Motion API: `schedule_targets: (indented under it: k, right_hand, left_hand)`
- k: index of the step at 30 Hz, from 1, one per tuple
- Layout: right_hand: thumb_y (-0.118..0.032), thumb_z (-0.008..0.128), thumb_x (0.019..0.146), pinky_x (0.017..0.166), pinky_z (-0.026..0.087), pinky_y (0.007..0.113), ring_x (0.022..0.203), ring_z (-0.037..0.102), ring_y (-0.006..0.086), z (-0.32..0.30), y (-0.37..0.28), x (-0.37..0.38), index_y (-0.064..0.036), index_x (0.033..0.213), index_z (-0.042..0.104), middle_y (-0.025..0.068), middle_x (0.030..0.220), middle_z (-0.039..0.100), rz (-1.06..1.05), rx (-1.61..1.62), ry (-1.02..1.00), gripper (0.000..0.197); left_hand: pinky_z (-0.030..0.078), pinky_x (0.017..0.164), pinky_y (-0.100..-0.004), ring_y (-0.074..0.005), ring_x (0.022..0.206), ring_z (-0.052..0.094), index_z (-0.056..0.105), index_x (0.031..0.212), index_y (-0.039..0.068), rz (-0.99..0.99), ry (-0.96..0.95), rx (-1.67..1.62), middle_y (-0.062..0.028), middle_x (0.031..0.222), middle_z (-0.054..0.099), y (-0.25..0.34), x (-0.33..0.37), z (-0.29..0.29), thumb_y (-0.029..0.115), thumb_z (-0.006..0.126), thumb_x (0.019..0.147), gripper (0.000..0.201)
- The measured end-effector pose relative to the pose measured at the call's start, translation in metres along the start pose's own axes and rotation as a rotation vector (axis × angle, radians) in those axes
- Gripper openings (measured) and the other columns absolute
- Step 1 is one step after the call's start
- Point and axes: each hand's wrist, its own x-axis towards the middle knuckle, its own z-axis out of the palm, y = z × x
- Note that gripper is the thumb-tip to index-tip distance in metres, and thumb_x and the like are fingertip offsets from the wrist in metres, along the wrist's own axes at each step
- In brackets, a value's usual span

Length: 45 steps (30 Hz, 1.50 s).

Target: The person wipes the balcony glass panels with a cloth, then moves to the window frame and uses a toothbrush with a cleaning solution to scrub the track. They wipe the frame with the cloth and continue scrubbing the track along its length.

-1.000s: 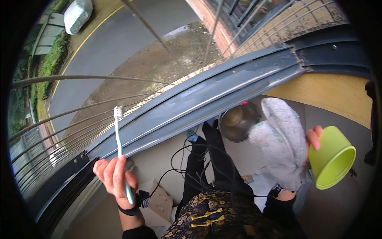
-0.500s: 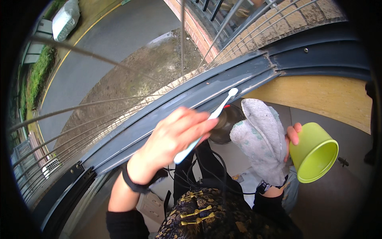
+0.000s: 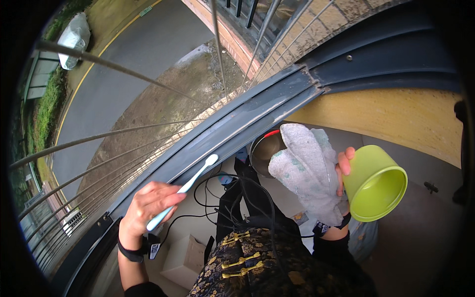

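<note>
A light blue toothbrush (image 3: 194,179) with a white head is pinched in the fingers of my left hand (image 3: 147,204), at the inner edge of the grey window track (image 3: 232,129). Its head points up and to the right, close to the track's lower lip. On the right, my right hand (image 3: 345,162) grips a lime-green plastic cup (image 3: 357,171) by its side. The cup is tilted, its mouth facing down and right, and looks empty. A grey-white cloth (image 3: 310,173) with pale green spots hangs over the same hand and hides most of it.
Below the track stands a round metal bucket (image 3: 260,157) with a red mark on its rim. Black cables (image 3: 198,190) loop by my legs. A pale box (image 3: 187,262) sits at lower left. Wooden sill (image 3: 391,121) lies right; metal bars (image 3: 118,68) cross outside.
My left hand has moved down and left along the track with the toothbrush. The cup, cloth and right hand appear slightly further left, and the whole view has shifted a little.
</note>
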Motion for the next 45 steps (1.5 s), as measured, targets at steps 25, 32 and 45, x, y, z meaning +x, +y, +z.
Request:
schedule_targets:
  k: [25,32,45]
  right_hand:
    - [-0.035,0.054,0.091,0.071,0.041,0.029,0.084,0.047,0.0282,0.038,-0.011,0.016,0.0021,0.108,0.057,0.0203,0.109,0.051,-0.117,-0.244,0.202,0.04]
    - [-0.037,0.055,0.09,0.071,0.04,0.028,0.084,0.048,0.0262,0.044,-0.016,0.018,0.0037,0.108,0.056,0.0197,0.106,0.052,0.008,-0.247,0.203,0.045]
    - [-0.035,0.055,0.091,0.068,0.043,0.026,0.083,0.05,0.0253,0.052,-0.014,0.025,0.0076,0.107,0.054,0.0187,0.102,0.052,0.088,-0.23,0.13,0.046]
  left_hand:
    - [0.052,0.075,-0.0353,-0.026,0.083,0.061,0.065,0.11,0.002,0.402,0.094,-0.091,-0.0099,0.095,0.065,-0.008,0.208,0.065,-0.002,0.066,0.077,0.034]
    - [0.052,0.075,-0.0348,-0.0265,0.084,0.059,0.063,0.109,0.0,0.423,0.148,-0.063,-0.0107,0.094,0.063,-0.003,0.229,0.086,-0.001,0.068,0.075,0.034]
    - [0.051,0.073,-0.0358,-0.0258,0.081,0.06,0.064,0.108,0.001,0.408,0.151,-0.118,-0.0113,0.09,0.063,0.006,0.228,0.085,-0.002,0.067,0.075,0.032]
